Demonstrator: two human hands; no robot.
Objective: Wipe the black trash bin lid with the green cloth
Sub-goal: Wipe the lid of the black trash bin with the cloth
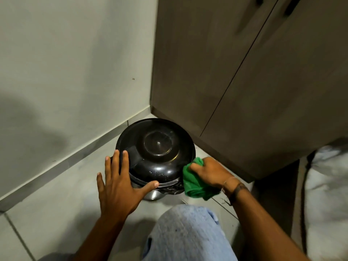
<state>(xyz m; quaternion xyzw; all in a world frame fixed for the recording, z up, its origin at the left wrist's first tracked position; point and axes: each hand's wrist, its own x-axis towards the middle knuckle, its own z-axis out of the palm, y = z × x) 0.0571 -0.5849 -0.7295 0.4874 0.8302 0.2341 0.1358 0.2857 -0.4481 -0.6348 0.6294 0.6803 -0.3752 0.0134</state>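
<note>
Head view: the left hand (117, 187) lies spread flat against the black trash bin lid (155, 147); the right hand (211, 172) presses a bunched green cloth (194, 182) to its edge.

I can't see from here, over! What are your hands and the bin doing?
Left hand open, flat on lid's near-left edge. Right hand shut on green cloth, at black trash bin lid right rim. Lid closed. Nothing in the way.

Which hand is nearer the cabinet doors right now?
The right hand, bunching the green cloth at the lid's right edge, just below the cabinet doors. The left hand rests spread on the lid's left side, farther from them.
</note>
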